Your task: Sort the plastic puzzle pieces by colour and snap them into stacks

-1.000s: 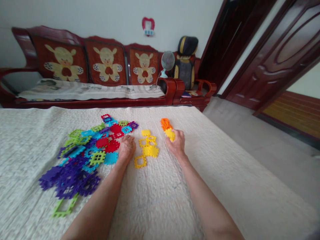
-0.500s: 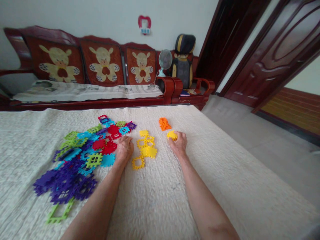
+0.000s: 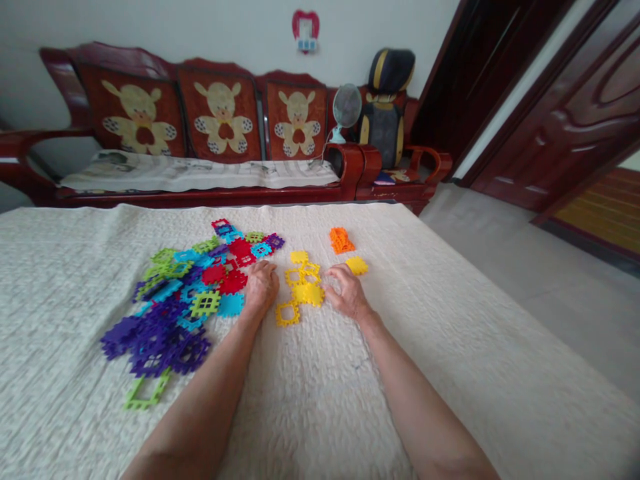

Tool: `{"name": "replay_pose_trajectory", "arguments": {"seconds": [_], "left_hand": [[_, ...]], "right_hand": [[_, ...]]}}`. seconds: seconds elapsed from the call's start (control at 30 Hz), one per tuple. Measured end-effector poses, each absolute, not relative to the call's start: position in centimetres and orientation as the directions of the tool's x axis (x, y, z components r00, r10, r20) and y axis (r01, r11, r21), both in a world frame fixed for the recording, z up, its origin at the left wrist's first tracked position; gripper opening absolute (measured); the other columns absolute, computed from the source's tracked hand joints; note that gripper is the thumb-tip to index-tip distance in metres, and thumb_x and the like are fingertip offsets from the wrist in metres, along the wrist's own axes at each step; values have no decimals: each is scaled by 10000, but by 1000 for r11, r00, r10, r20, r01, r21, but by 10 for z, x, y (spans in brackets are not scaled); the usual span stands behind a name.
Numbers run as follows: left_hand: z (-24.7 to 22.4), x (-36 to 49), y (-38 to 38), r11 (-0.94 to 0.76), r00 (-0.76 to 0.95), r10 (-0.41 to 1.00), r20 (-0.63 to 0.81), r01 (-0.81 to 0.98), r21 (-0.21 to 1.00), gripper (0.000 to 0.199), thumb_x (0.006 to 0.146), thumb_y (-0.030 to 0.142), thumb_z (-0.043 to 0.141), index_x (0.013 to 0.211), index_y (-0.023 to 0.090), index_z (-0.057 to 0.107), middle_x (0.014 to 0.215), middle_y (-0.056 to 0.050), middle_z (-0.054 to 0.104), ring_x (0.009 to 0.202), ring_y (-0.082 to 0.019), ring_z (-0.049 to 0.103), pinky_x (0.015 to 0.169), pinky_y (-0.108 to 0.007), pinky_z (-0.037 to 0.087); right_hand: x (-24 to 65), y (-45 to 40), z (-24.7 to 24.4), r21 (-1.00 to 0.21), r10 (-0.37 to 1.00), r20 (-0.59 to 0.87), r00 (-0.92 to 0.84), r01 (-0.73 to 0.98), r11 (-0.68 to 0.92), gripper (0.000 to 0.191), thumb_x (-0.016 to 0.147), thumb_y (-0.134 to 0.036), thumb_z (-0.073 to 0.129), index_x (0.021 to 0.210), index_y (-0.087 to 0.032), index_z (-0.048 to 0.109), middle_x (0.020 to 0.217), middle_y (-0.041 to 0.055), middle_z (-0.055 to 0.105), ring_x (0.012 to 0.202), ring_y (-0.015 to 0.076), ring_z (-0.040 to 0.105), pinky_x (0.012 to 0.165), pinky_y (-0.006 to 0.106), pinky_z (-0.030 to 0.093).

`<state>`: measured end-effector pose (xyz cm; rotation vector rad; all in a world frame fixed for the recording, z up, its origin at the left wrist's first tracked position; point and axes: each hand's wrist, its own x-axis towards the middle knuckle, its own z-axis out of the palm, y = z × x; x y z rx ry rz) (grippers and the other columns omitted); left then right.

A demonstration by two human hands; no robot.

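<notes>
My left hand (image 3: 262, 288) rests on the cloth between the mixed pile and the loose yellow pieces (image 3: 306, 293); its fingers curl down, and what is under them is hidden. My right hand (image 3: 346, 291) is just right of those yellow pieces, thumb and fingers apart, holding nothing. Beyond it lies a yellow stack (image 3: 357, 266), with an orange stack (image 3: 341, 241) farther back. On the left spreads a pile of notched square pieces: purple (image 3: 155, 340), red (image 3: 233, 281), light blue (image 3: 231, 305) and green (image 3: 205, 303).
A cream quilted cloth (image 3: 310, 413) covers the table. Behind it stand a red wooden sofa (image 3: 215, 195) with bear-patterned cushions, a small fan (image 3: 347, 107) and a chair with a black and yellow backrest (image 3: 383, 133). A dark door (image 3: 555, 140) is at the right.
My right hand has let go of the yellow stack and moved left towards the loose yellow pieces, its fingers opening. My left hand remains beside the pile. The view has shifted slightly.
</notes>
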<state>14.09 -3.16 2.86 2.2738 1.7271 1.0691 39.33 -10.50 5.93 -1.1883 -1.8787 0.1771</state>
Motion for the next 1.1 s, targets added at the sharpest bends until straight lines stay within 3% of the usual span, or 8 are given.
{"name": "replay_pose_trajectory", "arguments": {"seconds": [0.2, 0.33, 0.47, 0.63, 0.73, 0.87, 1.1], "left_hand": [[28, 141, -32, -363, 125, 876, 465, 806, 467, 326, 807, 143, 423, 918, 152, 729, 1009, -138, 721, 1035, -260, 645, 1041, -430, 472], [29, 141, -33, -360, 120, 874, 471, 810, 462, 328, 811, 141, 421, 922, 148, 729, 1017, -143, 720, 1056, -263, 640, 1045, -423, 468], [29, 141, -32, -349, 117, 880, 460, 817, 460, 325, 807, 142, 423, 919, 157, 727, 1020, -135, 722, 1040, -261, 646, 1043, -426, 470], [28, 142, -32, -336, 102, 877, 469, 827, 450, 319, 801, 155, 426, 897, 175, 730, 1025, -123, 728, 1046, -259, 649, 1044, -414, 473], [27, 142, -32, -336, 94, 873, 478, 827, 451, 327, 799, 158, 423, 898, 173, 734, 1043, -129, 730, 1048, -264, 649, 1054, -421, 470], [28, 142, -33, -337, 88, 866, 492, 829, 447, 333, 806, 168, 421, 901, 180, 740, 1056, -128, 734, 1045, -264, 648, 1058, -434, 472], [28, 141, -34, -334, 99, 877, 471, 830, 448, 347, 818, 177, 412, 914, 166, 744, 1063, -138, 728, 1047, -270, 644, 1051, -440, 477]], "right_hand": [[380, -121, 58, -480, 842, 418, -341, 704, 523, 461, 722, -287, 710, 1151, -196, 566, 1133, 109, 604, 1043, 262, 578, 935, 435, 486], [378, -123, 55, -454, 853, 393, -344, 734, 505, 452, 709, -270, 716, 1136, -203, 583, 1121, 108, 615, 1060, 276, 575, 949, 452, 467], [378, -121, 54, -506, 847, 425, -320, 692, 515, 434, 713, -271, 692, 1130, -209, 588, 1125, 101, 615, 1077, 274, 576, 963, 450, 467], [393, -114, 61, -524, 772, 628, -99, 680, 513, 410, 774, -295, 618, 1171, -208, 570, 1143, 103, 595, 1112, 270, 560, 999, 447, 460], [412, -107, 62, -473, 680, 722, 127, 808, 351, 393, 802, -313, 598, 1177, -197, 579, 1159, 127, 576, 1126, 286, 547, 1007, 463, 449], [440, -96, 52, -446, 615, 738, 278, 884, 136, 373, 792, -326, 603, 1142, -198, 604, 1134, 122, 580, 1085, 287, 567, 979, 472, 463], [452, -82, 36, -462, 654, 693, 304, 883, 79, 396, 789, -353, 607, 1139, -173, 641, 1124, 128, 589, 1053, 276, 574, 973, 454, 465]]}}
